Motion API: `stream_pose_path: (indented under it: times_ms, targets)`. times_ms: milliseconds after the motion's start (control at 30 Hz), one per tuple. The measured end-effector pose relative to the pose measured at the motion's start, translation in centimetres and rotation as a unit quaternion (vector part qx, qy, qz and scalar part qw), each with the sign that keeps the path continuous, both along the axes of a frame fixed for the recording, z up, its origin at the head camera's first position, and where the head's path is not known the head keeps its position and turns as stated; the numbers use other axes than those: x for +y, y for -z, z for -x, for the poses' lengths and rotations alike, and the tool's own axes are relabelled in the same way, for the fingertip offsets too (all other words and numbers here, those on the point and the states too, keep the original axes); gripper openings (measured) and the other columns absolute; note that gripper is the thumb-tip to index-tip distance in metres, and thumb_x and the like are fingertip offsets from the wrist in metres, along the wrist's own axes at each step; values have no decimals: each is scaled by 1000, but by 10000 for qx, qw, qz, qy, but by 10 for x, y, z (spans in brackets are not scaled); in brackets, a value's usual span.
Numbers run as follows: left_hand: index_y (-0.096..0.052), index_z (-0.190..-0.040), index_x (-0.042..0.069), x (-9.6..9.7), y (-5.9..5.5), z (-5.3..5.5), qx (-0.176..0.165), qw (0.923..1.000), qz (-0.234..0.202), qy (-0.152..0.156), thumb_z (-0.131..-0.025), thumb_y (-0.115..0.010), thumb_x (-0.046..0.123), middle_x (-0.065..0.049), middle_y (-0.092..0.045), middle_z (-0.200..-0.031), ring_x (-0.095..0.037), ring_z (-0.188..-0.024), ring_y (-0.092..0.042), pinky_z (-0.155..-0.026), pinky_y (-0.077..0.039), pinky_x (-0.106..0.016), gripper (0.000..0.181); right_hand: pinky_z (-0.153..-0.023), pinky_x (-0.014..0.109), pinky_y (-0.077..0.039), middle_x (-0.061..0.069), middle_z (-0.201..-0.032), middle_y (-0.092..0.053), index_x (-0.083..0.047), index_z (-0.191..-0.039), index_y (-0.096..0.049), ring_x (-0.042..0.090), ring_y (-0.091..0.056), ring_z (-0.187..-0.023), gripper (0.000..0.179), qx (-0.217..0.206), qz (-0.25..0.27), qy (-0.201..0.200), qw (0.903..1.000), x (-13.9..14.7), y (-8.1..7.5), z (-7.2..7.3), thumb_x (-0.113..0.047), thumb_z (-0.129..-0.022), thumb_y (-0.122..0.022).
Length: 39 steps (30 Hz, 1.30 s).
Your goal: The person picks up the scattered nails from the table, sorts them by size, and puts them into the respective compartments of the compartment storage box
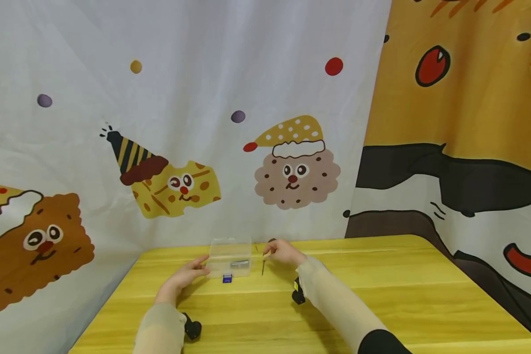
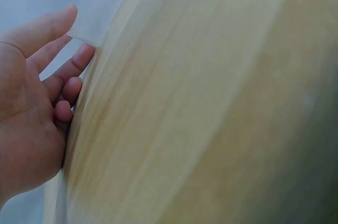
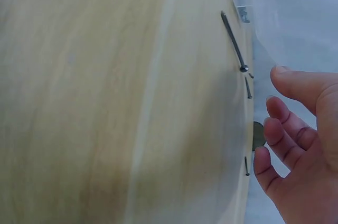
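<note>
One long nail (image 1: 263,267) is lying on the yellow table (image 1: 358,305), just to the right of a clear box (image 1: 217,271); the box is sitting with its lid swung back, and a grey thing (image 1: 240,264) is lying inside it; a little blue piece (image 1: 227,279) is showing at the box's front.

The right wrist view is showing the long nail's round head, and short nails (image 3: 249,89) lying past it; a round flat thing (image 3: 257,135) is peeking out by the fingers; the head view is showing the whole box, while the left wrist view is catching only one end.

The right hand (image 1: 284,252) is holding nothing that I can see; its fingers are bending softly, with a gap to the thumb; the left hand (image 1: 187,274) is leaving its thumb and fingers apart, and fingertips are touching the box's left end; how hard, I cannot tell.

The right hand is hovering by the nails; the left hand is reaching in low; both arms are stretching forward in pale sleeves (image 1: 340,302).
</note>
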<state>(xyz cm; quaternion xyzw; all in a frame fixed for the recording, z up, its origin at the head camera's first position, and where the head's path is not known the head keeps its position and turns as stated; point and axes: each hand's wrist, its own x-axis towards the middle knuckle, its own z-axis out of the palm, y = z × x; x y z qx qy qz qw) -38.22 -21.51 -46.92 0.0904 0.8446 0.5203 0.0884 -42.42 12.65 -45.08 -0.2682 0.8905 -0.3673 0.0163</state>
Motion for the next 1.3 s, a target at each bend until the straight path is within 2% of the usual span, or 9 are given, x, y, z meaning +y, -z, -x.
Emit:
stream_pose_path:
  times_ms: [167, 300, 467, 667, 767, 900, 1000, 1167, 1300]
  targets:
    - [-37, -149, 4, 0, 3, 2, -16, 10000, 33, -3, -93, -65, 20, -29, -43, -140, -45, -129, -38, -104, -28, -60, 64, -63, 29, -44, 9, -89, -63, 3, -107, -71, 14, -50, -72, 20, -1, -36, 8, 10000, 0, 5, 1, 4, -87, -65]
    - [-38, -149, 4, 0, 4, 3, -49, 10000, -20, -32, -93, -66, 19, -28, -45, -138, -43, -128, -40, -104, -29, -60, 64, -61, 26, -42, 5, -80, -61, 2, -107, -72, 11, -47, -67, 21, 13, -87, -5, 10000, -2, 8, 2, 2, -86, -68]
    - [-38, -148, 3, 1, 4, 3, -98, 9999, -41, -60, -93, -66, 18, -26, -48, -135, -41, -125, -42, -104, -29, -59, 64, -60, 24, -40, 3, -81, -62, 0, -105, -74, 9, -44, -66, 21, -86, -142, -3, 9999, -4, 14, 4, 1, -85, -70]
    - [-39, -148, 4, 0, 6, 5, -109, 9998, -23, -145, -92, -67, 19, -25, -49, -134, -41, -125, -43, -104, -29, -60, 64, -53, 22, -33, 5, -81, -64, -1, -105, -74, 7, -34, -54, 21, -117, -210, -40, 9997, -6, 16, 7, 3, -85, -69]
    - [-39, -148, 5, -1, 6, 6, -145, 9997, -47, -171, -92, -66, 19, -25, -49, -135, -41, -126, -42, -104, -28, -61, 63, -56, 23, -35, 7, -95, -69, -1, -103, -75, 8, -38, -59, 20, -67, -253, -21, 9997, -7, 15, 7, 3, -84, -70]
    - [-38, -149, 4, 0, 5, 6, -176, 9997, -111, -108, -93, -65, 17, -25, -48, -136, -41, -126, -41, -105, -27, -60, 63, -70, 28, -45, 9, -108, -69, -2, -101, -76, 11, -52, -78, 18, 5, -349, 9, 9994, -8, 13, 7, 2, -84, -71]
    - [-37, -149, 3, 0, 4, 6, -162, 9998, -121, -68, -93, -64, 17, -25, -49, -135, -41, -126, -41, -105, -28, -60, 63, -77, 32, -49, 9, -108, -70, -2, -99, -77, 14, -58, -87, 18, 43, -369, 4, 9993, -7, 13, 7, 2, -83, -72]
    - [-37, -149, 5, -1, 4, 5, -174, 9997, -158, -83, -93, -65, 17, -21, -51, -132, -40, -125, -43, -104, -29, -60, 64, -74, 31, -48, 8, -104, -71, -3, -96, -77, 15, -58, -83, 17, 125, -425, -32, 9990, -5, 16, 10, 3, -81, -73]
    - [-37, -149, 4, -2, 5, 5, -160, 9997, -151, -54, -93, -65, 16, -21, -51, -132, -39, -124, -43, -104, -29, -59, 64, -76, 31, -49, 5, -103, -71, -7, -92, -78, 15, -60, -87, 15, 176, -564, 76, 9982, -4, 19, 13, 2, -81, -74]
